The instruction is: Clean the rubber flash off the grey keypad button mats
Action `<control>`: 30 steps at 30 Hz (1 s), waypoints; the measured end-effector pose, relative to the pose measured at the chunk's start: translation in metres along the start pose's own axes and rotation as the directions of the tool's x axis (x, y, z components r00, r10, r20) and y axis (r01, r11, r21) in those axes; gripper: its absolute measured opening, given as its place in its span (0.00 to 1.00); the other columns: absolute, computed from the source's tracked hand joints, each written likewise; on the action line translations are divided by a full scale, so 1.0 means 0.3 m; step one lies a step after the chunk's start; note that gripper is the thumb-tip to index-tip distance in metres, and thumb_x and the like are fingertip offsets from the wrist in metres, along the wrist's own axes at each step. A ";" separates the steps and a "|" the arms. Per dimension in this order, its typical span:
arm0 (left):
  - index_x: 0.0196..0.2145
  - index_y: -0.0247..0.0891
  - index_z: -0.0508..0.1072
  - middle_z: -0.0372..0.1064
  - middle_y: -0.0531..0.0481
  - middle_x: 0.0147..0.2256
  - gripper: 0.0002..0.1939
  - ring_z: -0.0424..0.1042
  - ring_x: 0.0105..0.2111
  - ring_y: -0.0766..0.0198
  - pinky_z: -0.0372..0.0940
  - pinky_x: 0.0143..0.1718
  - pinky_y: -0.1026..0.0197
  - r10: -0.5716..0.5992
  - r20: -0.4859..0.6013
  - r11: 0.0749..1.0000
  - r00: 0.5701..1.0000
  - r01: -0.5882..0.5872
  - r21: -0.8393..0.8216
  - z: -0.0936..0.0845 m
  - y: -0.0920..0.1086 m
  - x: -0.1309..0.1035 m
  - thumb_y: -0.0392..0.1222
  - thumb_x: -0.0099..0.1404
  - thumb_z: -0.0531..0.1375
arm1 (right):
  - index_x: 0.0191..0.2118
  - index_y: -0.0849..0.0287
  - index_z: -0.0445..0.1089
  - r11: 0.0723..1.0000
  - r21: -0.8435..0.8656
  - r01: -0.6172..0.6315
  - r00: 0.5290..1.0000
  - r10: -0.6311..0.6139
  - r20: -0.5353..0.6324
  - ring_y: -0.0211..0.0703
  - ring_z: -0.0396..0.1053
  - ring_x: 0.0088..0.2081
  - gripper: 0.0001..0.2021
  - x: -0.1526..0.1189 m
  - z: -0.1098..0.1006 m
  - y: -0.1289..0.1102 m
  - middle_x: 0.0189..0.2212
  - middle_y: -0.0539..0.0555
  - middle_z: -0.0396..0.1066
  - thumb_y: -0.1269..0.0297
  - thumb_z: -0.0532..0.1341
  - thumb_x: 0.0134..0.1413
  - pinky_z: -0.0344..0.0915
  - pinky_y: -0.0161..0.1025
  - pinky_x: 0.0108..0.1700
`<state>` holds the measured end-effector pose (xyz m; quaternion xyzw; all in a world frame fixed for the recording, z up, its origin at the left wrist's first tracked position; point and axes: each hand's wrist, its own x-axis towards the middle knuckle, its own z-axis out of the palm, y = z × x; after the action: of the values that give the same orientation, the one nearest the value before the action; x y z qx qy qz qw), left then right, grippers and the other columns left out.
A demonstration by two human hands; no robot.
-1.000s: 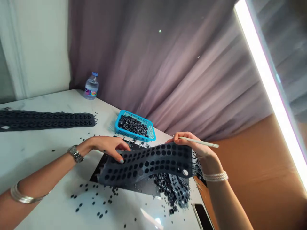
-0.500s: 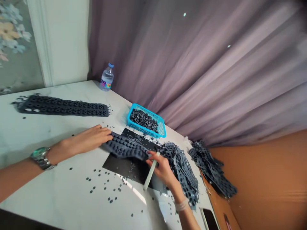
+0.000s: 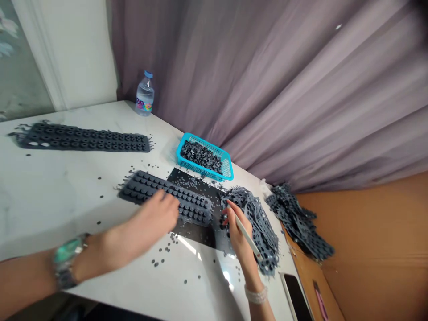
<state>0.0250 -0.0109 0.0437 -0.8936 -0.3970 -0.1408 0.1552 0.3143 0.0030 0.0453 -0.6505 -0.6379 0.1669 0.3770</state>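
A dark grey rubber sheet point(image 3: 140, 183) with rows of round studs lies flat, its right part over a black mat point(image 3: 194, 232). My left hand point(image 3: 155, 214) is over the sheet's front edge, fingers curled downward and smeared by motion; whether it grips anything is unclear. Just right of the sheet, my right hand point(image 3: 238, 227) is closed around a slim white pen-like stick point(image 3: 247, 238), which slants down toward my wrist. Beside and partly under that hand is a heap of perforated grey rubber sheets point(image 3: 262, 232).
A blue basket point(image 3: 229, 171) of small black rubber pieces stands at the back. Another studded strip point(image 3: 87, 139) and a water bottle point(image 3: 145, 96) are at left. Small black discs point(image 3: 156, 264) litter the white table. A phone point(image 3: 296, 294) and more perforated sheets point(image 3: 301, 223) are at right.
The studded sheet, held up between both hands before, now lies flat. My left hand has moved right and nearer; my right hand has drawn away rightward, its stick turned the other way.
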 end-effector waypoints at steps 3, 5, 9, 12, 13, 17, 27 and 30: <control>0.48 0.38 0.75 0.73 0.43 0.49 0.15 0.69 0.50 0.53 0.60 0.54 0.52 0.244 -0.065 0.970 0.968 -0.241 0.039 0.033 0.205 0.037 0.36 0.63 0.57 | 0.50 0.62 0.74 1.000 0.021 0.021 0.999 -0.020 -0.035 0.43 0.75 0.29 0.23 0.010 0.030 -0.006 0.36 0.58 0.79 0.49 0.57 0.61 0.72 0.39 0.33; 0.51 0.34 0.74 0.72 0.42 0.51 0.18 0.68 0.51 0.53 0.60 0.54 0.52 0.245 -0.128 0.969 0.961 -0.247 0.001 0.077 0.297 0.054 0.44 0.67 0.56 | 0.48 0.61 0.75 0.997 0.022 0.074 0.997 -0.073 -0.026 0.45 0.77 0.32 0.20 0.004 0.043 -0.001 0.38 0.59 0.80 0.51 0.57 0.62 0.73 0.40 0.35; 0.52 0.30 0.73 0.73 0.39 0.50 0.24 0.69 0.51 0.51 0.59 0.55 0.49 0.142 -0.131 0.987 0.981 -0.150 -0.051 0.147 0.345 0.069 0.50 0.69 0.54 | 0.43 0.59 0.77 0.981 -0.054 0.189 0.982 -0.190 -0.015 0.47 0.79 0.38 0.15 -0.030 0.062 0.025 0.39 0.58 0.80 0.56 0.57 0.63 0.75 0.41 0.40; 0.48 0.31 0.75 0.74 0.38 0.47 0.19 0.70 0.48 0.51 0.60 0.53 0.47 0.128 -0.074 0.990 0.989 -0.132 -0.057 0.156 0.317 0.076 0.47 0.71 0.52 | 0.43 0.58 0.77 0.973 -0.113 0.202 0.979 -0.205 -0.014 0.47 0.80 0.37 0.13 -0.056 0.077 0.049 0.39 0.57 0.80 0.58 0.57 0.64 0.76 0.39 0.39; 0.47 0.31 0.76 0.74 0.39 0.47 0.18 0.70 0.47 0.52 0.59 0.53 0.47 0.134 -0.062 0.988 0.989 -0.138 -0.066 0.154 0.307 0.079 0.45 0.71 0.52 | 0.44 0.58 0.77 0.970 -0.128 0.204 0.978 -0.207 -0.009 0.47 0.80 0.36 0.13 -0.063 0.081 0.056 0.39 0.56 0.80 0.59 0.57 0.64 0.76 0.39 0.39; 0.52 0.29 0.73 0.71 0.38 0.52 0.20 0.67 0.52 0.50 0.56 0.57 0.46 0.147 -0.089 0.982 0.985 -0.157 -0.109 0.152 0.283 0.081 0.44 0.72 0.50 | 0.48 0.58 0.76 0.938 -0.179 0.297 0.954 -0.298 0.019 0.45 0.80 0.34 0.12 -0.080 0.085 0.076 0.41 0.55 0.80 0.63 0.59 0.63 0.77 0.36 0.38; 0.60 0.26 0.66 0.67 0.36 0.57 0.25 0.65 0.58 0.50 0.53 0.61 0.45 0.132 -0.003 0.971 0.991 -0.130 -0.200 0.140 0.263 0.065 0.45 0.73 0.48 | 0.48 0.55 0.76 0.854 -0.212 0.476 0.876 -0.481 0.028 0.42 0.80 0.31 0.13 -0.114 0.092 0.085 0.38 0.52 0.81 0.72 0.63 0.59 0.77 0.34 0.39; 0.60 0.25 0.65 0.67 0.35 0.58 0.26 0.64 0.59 0.49 0.52 0.62 0.45 0.129 0.014 0.967 0.992 -0.123 -0.222 0.136 0.260 0.067 0.46 0.73 0.48 | 0.52 0.51 0.73 0.842 -0.227 0.490 0.867 -0.497 0.029 0.42 0.80 0.32 0.18 -0.118 0.091 0.077 0.39 0.50 0.81 0.75 0.63 0.57 0.77 0.35 0.39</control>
<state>0.1019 -0.0312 0.0011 -0.9306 -0.3236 -0.1612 0.0580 0.3068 -0.0211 0.0017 -0.5057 -0.7925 -0.0196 0.3404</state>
